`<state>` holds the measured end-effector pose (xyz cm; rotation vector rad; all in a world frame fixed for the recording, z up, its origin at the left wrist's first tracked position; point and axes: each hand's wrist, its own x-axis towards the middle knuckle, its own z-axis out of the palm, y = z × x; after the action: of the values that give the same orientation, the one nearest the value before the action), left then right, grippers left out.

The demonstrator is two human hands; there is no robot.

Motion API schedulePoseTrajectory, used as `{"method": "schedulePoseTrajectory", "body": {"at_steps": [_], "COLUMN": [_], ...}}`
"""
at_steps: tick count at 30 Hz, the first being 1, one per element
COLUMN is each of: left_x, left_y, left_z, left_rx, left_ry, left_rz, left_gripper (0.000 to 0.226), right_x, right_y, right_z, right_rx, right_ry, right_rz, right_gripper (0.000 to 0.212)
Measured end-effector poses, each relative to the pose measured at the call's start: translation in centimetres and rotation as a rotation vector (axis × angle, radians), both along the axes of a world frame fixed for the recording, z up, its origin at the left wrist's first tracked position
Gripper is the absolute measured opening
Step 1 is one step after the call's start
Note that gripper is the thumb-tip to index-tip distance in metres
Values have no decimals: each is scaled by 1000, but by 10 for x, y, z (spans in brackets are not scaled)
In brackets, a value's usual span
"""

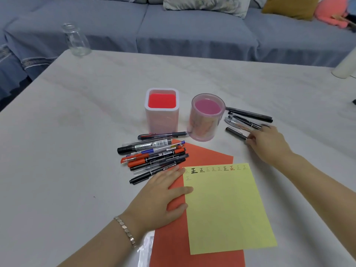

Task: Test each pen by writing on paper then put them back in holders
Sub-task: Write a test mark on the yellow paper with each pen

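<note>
A yellow sheet (227, 209) with a row of written marks along its top lies on a red sheet (200, 155). My left hand (159, 197) rests flat on the red sheet at the yellow sheet's left edge. A pile of several red, black and blue pens (154, 153) lies just beyond that hand. The square holder (162, 120) and the round pink holder (206, 126) both stand empty. Right of them lie several dark pens (248, 117). My right hand (267, 143) lies palm down over them, its thumb touching the end of a grey pen (235, 132).
A glass jar (76, 40) stands at the table's far left corner and a white cylinder (344, 64) at the far right edge. Behind the table (77, 132) is a blue-grey sofa with cushions. A clear plastic sleeve (145, 247) lies by my left wrist.
</note>
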<state>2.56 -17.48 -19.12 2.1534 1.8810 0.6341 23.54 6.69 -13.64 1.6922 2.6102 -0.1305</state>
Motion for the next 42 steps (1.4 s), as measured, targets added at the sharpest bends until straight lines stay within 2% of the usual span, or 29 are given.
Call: {"method": "schedulePoseTrajectory", "body": {"at_steps": [4, 7, 9, 12, 14, 17, 19, 20, 22, 25, 27, 29, 32, 36, 39, 42], "left_x": [1, 3, 8, 21, 27, 33, 38, 41, 48, 55, 56, 57, 59, 54, 46, 33], "left_y": [-1, 0, 1, 4, 8, 14, 13, 11, 8, 10, 12, 13, 10, 8, 8, 7], "left_z": [0, 7, 20, 48, 63, 80, 87, 89, 90, 91, 92, 93, 94, 100, 99, 84], "left_rx": [-9, 72, 206, 408, 466, 401, 330, 296, 225, 152, 115, 88, 32, -190, -228, -191], "left_ry": [39, 93, 52, -33, -8, 10, -70, -129, -231, -273, -315, -386, -531, -772, -576, -273], "left_rz": [-14, -35, -21, 52, 34, -18, 52, 82, 58, -9, 6, -6, -39, -61, 23, 319], "left_gripper": [36, 34, 33, 44, 42, 32, 22, 20, 19, 19, 27, 31, 30, 18, 21, 11], "right_x": [3, 7, 9, 10, 8, 4, 3, 2, -7, -24, -32, -34, -32, -19, -13, -2], "right_y": [-41, -77, -99, -120, -131, -145, -147, -148, -153, -162, -166, -167, -166, -162, -154, -140], "right_z": [31, 63, 80, 90, 96, 109, 113, 111, 101, 80, 70, 63, 60, 64, 65, 62], "right_rx": [-82, -154, -237, -382, -518, -869, -992, -1002, -896, -645, -593, -593, -615, -688, -623, -482], "right_ry": [297, 466, 504, 492, 530, 844, 1050, 1120, 1168, 1094, 1126, 1177, 1180, 1141, 1265, 1392], "right_rz": [54, 145, 154, 207, 288, 341, 365, 356, 237, 67, 1, -7, 69, 215, 119, -86], "right_gripper": [16, 10, 10, 11, 15, 19, 24, 26, 16, 38, 40, 45, 33, 28, 24, 21]}}
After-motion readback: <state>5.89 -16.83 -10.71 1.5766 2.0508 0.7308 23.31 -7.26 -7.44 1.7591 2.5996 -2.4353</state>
